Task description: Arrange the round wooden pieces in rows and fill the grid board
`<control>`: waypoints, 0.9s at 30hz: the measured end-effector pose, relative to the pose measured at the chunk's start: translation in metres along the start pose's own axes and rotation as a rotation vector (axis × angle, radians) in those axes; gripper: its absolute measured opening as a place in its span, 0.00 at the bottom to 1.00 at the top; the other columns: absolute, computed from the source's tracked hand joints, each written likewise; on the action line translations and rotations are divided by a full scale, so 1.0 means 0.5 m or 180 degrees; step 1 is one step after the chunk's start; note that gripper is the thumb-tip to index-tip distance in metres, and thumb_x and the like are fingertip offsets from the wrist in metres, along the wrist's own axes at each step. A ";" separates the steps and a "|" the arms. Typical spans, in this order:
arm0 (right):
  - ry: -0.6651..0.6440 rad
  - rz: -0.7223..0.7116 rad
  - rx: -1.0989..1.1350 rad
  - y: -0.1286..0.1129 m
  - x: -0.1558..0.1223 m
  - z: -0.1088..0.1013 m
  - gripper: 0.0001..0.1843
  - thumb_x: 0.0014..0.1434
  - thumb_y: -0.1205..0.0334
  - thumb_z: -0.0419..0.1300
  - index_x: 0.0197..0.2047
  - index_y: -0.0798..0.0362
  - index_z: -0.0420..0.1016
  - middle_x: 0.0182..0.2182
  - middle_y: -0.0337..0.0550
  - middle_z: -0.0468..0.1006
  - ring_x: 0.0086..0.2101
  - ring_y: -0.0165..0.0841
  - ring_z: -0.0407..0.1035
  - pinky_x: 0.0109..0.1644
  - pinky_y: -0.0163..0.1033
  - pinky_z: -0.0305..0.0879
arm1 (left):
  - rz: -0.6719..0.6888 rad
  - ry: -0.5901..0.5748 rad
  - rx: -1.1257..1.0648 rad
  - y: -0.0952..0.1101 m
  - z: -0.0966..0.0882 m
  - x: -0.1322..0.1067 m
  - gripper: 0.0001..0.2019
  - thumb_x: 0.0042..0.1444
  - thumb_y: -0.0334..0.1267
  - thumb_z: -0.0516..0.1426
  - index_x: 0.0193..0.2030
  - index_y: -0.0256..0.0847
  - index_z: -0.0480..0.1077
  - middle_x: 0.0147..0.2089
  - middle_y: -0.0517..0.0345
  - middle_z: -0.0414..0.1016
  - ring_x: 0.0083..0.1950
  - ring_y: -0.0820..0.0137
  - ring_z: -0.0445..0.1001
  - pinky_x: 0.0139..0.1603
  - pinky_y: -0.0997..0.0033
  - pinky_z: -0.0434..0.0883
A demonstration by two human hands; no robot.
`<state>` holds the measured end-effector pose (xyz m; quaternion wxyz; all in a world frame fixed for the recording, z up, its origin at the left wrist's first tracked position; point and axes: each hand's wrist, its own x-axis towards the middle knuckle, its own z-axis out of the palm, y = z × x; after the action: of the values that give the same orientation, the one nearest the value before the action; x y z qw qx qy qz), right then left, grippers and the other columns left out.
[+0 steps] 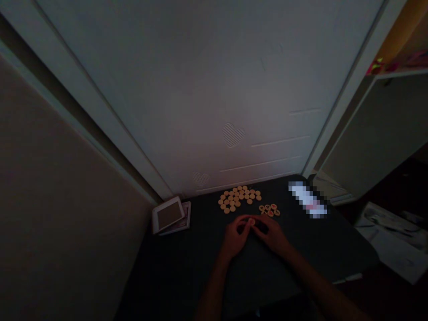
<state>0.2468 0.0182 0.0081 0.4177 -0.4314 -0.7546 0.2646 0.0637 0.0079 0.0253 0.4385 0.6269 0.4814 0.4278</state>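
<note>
My left hand point(236, 235) and my right hand point(271, 234) meet over the dark table, fingertips together. Between them they pinch one small round wooden disc point(252, 221), its near edge partly covered by my thumbs. Just beyond my right hand lies a small group of discs with pictures on them point(268, 208), some showing red marks; my fingers hide part of this group. Farther back and to the left, a larger spread of plain wooden discs point(236, 196) rests flat on the table, several touching or overlapping.
Two framed flat items point(170, 214) are stacked at the table's back left, against the wall. A bright blurred-out object point(307, 199) lies at the back right. A white panel point(207, 89) with heart reliefs rises behind the table point(187, 267). Papers or boxes point(397, 245) sit lower right.
</note>
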 end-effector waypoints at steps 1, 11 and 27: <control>0.0001 0.0000 -0.0025 0.001 0.000 0.000 0.17 0.65 0.56 0.60 0.56 0.45 0.75 0.44 0.45 0.81 0.41 0.38 0.75 0.48 0.45 0.74 | 0.0001 0.0010 0.0023 0.000 0.001 0.000 0.16 0.64 0.47 0.58 0.55 0.45 0.73 0.46 0.55 0.83 0.47 0.64 0.81 0.49 0.65 0.76; -0.0067 -0.0316 -0.0177 0.017 -0.006 0.000 0.19 0.68 0.58 0.58 0.61 0.42 0.72 0.48 0.47 0.79 0.46 0.39 0.74 0.52 0.47 0.73 | 0.0102 0.0189 0.0085 -0.007 0.004 0.002 0.13 0.61 0.46 0.60 0.49 0.44 0.73 0.44 0.55 0.82 0.42 0.67 0.80 0.43 0.67 0.75; 0.0038 -0.0137 -0.0084 -0.011 -0.006 -0.003 0.15 0.67 0.56 0.58 0.55 0.45 0.76 0.45 0.45 0.81 0.42 0.38 0.75 0.49 0.46 0.73 | 0.0281 0.0212 0.0098 -0.019 0.002 -0.009 0.13 0.63 0.44 0.58 0.51 0.43 0.75 0.48 0.53 0.82 0.47 0.65 0.81 0.51 0.64 0.76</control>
<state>0.2464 0.0128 0.0119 0.4221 -0.4221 -0.7646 0.2431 0.0619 0.0050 0.0153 0.3932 0.6396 0.4742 0.4599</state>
